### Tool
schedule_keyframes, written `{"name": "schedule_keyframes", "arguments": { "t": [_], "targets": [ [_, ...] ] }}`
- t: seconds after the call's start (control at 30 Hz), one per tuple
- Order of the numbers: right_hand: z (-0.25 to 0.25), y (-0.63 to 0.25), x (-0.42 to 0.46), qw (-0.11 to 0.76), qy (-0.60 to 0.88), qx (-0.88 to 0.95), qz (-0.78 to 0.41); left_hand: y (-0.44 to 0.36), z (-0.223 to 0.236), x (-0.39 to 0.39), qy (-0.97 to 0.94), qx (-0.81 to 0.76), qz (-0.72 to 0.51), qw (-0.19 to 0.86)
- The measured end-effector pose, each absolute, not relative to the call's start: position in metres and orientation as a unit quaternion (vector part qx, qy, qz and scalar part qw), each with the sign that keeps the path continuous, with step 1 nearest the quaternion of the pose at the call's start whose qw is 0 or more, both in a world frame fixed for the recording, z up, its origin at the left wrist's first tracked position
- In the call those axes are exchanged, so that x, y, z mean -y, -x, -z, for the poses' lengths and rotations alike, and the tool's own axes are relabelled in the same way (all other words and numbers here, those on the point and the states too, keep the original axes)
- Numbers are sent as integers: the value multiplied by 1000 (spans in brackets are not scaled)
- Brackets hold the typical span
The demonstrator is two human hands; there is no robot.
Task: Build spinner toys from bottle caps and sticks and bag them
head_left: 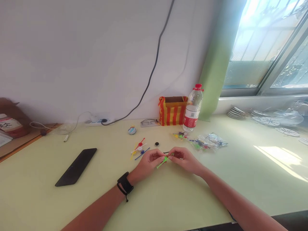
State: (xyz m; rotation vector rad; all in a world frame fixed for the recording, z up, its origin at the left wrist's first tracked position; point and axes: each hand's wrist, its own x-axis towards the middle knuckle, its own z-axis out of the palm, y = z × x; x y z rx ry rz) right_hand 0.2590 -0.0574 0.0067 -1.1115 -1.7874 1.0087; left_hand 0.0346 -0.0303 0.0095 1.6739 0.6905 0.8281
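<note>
Between my two hands is a small bright green plastic stick with a rounded hub [161,162], shaped like a clock hand. My left hand [152,160] pinches it near the hub with thumb and forefinger. My right hand [184,158] is closed at its other end, fingertips pressed together on it. Just beyond my left hand lie similar pieces: a red one [140,144], a blue one [142,153], and yellow and white ones partly overlapping. A thin black piece [166,152] shows behind my fingertips, partly hidden. A small round black-topped part [157,144] lies farther back.
A black phone-like slab [76,166] lies at left. Behind my hands are a round tin [132,130], glasses [149,122], a striped bag [173,111] and a clear bottle [192,110]. Plastic packets [207,141] lie right of centre; patterned discs [266,120] sit by the window.
</note>
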Motion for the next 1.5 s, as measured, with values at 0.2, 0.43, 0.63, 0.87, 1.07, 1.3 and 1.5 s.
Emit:
{"name": "schedule_keyframes", "arguments": {
  "t": [0.2, 0.43, 0.63, 0.87, 1.07, 1.3, 1.5],
  "targets": [
    [1, -260, 56, 431, 459, 696, -346, -34, -9, 25, -665, -296, -371, 576],
    [2, -257, 61, 447, 429, 687, -380, -35, -5, 21, -628, -298, -408, 592],
    [7, -253, 64, 450, 417, 677, -407, -36, -7, 22, -632, -298, -415, 582],
    [11, -253, 66, 450, 412, 671, -423, -37, -9, 25, -629, -307, -424, 575],
    [2, -257, 65, 396, 415, 690, -442, -36, -5, 22, -627, -306, -431, 573],
    [-10, -260, 62, 427, 429, 662, -442, -37, -4, 22, -628, -307, -428, 572],
    [-9, -254, 64, 409, 410, 687, -438, -36, 0, 22, -667, -305, -394, 554]
  ]
}}
